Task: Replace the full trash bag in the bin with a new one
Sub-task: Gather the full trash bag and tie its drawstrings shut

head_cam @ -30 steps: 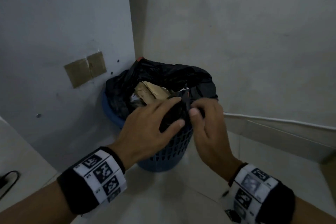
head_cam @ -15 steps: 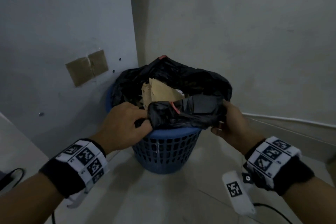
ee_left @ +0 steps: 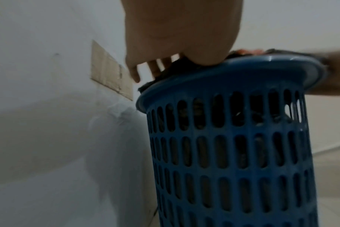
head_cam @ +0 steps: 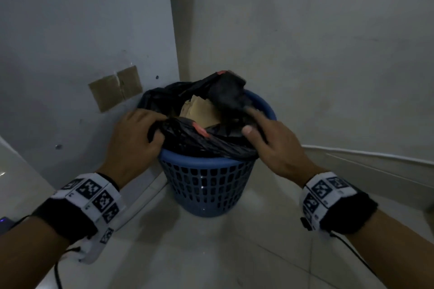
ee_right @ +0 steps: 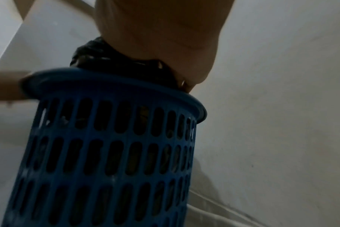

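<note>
A blue slotted bin [head_cam: 206, 185] stands on a pale tiled floor [head_cam: 211, 253] in a corner where 2 grey-white walls [head_cam: 317, 54] meet. A black bag [head_cam: 202, 141] sits inside it, its edge bunched above the rim, with brown cardboard [head_cam: 199, 110] showing in the mouth. The left hand [head_cam: 133, 134] grips the bag's near-left edge. The right hand [head_cam: 272, 143] holds its right edge, forefinger stretched out. 2 brown tape patches [head_cam: 115, 88] mark the left wall.

Inside the bin [head_cam: 206, 185], the bag's [head_cam: 199, 141] lower part is hidden; the right hand's [head_cam: 272, 141] fingertips blur.
</note>
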A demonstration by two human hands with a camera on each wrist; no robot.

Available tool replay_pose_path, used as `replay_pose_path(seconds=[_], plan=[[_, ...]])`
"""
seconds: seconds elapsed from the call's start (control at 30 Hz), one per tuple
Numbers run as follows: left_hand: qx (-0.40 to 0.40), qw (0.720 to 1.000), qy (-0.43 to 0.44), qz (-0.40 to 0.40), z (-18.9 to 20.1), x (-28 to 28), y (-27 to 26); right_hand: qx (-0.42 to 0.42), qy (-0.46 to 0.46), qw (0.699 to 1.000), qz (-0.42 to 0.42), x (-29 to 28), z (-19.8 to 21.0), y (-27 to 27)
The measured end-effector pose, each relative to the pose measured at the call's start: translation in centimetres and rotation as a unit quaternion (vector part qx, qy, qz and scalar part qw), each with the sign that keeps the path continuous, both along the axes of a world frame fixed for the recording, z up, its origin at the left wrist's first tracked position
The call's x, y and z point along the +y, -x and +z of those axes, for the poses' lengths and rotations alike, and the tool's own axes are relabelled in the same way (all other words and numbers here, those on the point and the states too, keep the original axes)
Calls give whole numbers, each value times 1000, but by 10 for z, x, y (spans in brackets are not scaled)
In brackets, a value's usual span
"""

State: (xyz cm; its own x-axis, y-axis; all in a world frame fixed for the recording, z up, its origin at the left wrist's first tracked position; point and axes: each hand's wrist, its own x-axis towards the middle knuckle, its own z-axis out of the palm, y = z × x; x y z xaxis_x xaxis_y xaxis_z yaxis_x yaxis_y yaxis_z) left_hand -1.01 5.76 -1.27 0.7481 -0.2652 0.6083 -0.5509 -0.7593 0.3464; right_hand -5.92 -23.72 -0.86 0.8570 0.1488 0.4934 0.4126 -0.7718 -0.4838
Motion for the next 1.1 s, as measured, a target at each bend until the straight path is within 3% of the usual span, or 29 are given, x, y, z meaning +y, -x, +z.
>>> replay_pose_path(seconds=[0.07,0.1,0.2,0.3,0.4,0.47,0.57,0.63,0.7,0.8,0.93,1.1], plan=[[9,999,26,43,0,5,0,-43,131,990,-35,10,-4,-2],[4,998,41,43,0,5,1,-57,154,985,-55,17,-3,-3],[-53,996,61,30,1,-3,13,-53,163,980,-102,35,0,-3],[-71,992,104,28,5,-19,27,-121,198,968,-98,53,2,9],[-25,987,159,-18,8,-38,39,-52,222,964,-138,77,3,21],[22,986,159,-32,8,-52,45,-25,178,978,-109,87,4,29],[55,986,153,-31,3,-66,47,35,-1,999,4,87,9,40],[69,985,157,-27,0,-68,42,22,-75,997,-5,75,14,42],[83,983,165,-24,-4,-66,36,-24,-71,996,-53,58,17,40],[96,978,183,-25,-5,-60,29,-57,6,994,-97,30,12,35],[119,972,202,-20,4,-49,13,-41,100,989,-96,29,-2,43],[141,976,168,-19,20,-50,2,22,73,993,-91,49,8,49]])
